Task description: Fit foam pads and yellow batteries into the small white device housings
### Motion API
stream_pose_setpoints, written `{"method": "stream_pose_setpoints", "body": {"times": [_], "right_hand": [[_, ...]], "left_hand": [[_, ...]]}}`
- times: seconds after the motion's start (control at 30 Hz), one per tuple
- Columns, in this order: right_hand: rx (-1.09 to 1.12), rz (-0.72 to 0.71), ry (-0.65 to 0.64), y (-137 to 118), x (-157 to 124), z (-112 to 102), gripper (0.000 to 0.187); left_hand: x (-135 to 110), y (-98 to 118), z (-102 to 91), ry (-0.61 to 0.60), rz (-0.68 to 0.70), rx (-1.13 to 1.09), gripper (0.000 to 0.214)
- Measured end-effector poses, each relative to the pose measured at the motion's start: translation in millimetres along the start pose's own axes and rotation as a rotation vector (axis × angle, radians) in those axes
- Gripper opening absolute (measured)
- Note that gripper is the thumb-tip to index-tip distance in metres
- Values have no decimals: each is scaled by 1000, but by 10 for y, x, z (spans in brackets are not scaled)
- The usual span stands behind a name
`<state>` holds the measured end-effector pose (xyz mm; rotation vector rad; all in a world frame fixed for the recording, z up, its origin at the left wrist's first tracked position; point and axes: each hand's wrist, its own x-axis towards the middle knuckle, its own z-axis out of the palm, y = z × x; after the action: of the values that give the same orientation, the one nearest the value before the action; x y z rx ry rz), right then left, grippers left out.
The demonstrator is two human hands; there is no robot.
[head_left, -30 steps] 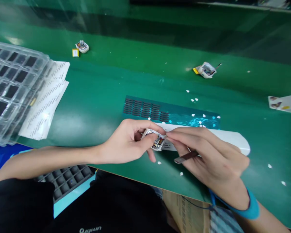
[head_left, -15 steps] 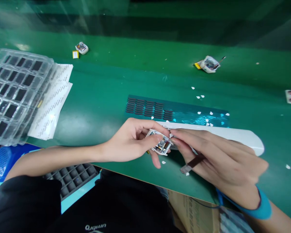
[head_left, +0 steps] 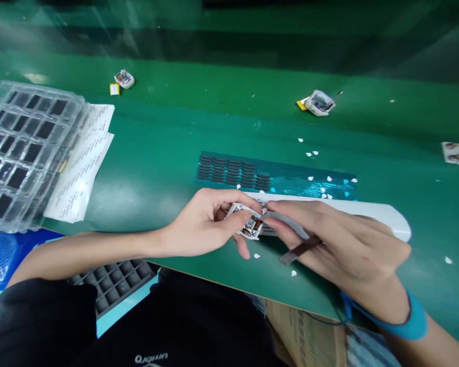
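My left hand (head_left: 214,221) is closed around a small white watch-like casing (head_left: 249,224). The casing's open face shows a circuit board, and the thumb lies across part of it. At the casing's right edge, my right hand (head_left: 340,244) pinches with thumb and forefinger; what sits between the fingertips is too small to make out. A flat dark strip-like tool with a grey end (head_left: 300,251) is tucked in the right palm and juts out below. Beneath the hands lies a long white bar (head_left: 375,216), partly covered. A blue band (head_left: 416,318) circles the right wrist.
Behind the hands lies a blue sheet (head_left: 309,184) with rows of dark strips and scattered white dots. Two more opened casings (head_left: 124,79) (head_left: 321,103) sit farther back. Clear trays (head_left: 30,153) and white printed sheets (head_left: 84,178) are at left. A grey compartment tray (head_left: 115,285) is below the edge.
Both hands and the casing have shifted slightly left in view. The tool in my right hand has turned, showing more of its length and a grey curved part.
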<state>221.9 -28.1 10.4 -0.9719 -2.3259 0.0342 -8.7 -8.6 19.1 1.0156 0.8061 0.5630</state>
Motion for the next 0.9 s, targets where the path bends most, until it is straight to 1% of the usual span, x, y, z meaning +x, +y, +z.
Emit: {"method": "stream_pose_setpoints", "body": {"times": [0.13, 0.23, 0.37, 0.5, 0.63, 0.8, 0.87, 0.9], "right_hand": [[66, -1, -25, -1, -29, 54, 33], [68, -12, -37, 57, -43, 91, 39], [103, -78, -35, 118, -49, 83, 35], [99, -88, -39, 124, -51, 67, 34], [65, -94, -51, 119, -51, 65, 36], [55, -129, -81, 158, -77, 62, 33], [11, -100, -73, 190, -75, 55, 35], [-28, -64, -45, 210, -65, 49, 37]], "left_hand": [[25, -38, -4, -7, -19, 50, 11], [45, -65, -12, -20, -34, 26, 11], [45, -72, -12, -29, -33, 3, 11], [30, -62, -3, -27, -12, 21, 12], [31, -63, -5, -22, 2, 31, 11], [38, -94, -7, -43, -20, 17, 13], [38, -104, -11, -42, -18, 14, 13], [37, -104, -14, -37, -15, 15, 13]]}}
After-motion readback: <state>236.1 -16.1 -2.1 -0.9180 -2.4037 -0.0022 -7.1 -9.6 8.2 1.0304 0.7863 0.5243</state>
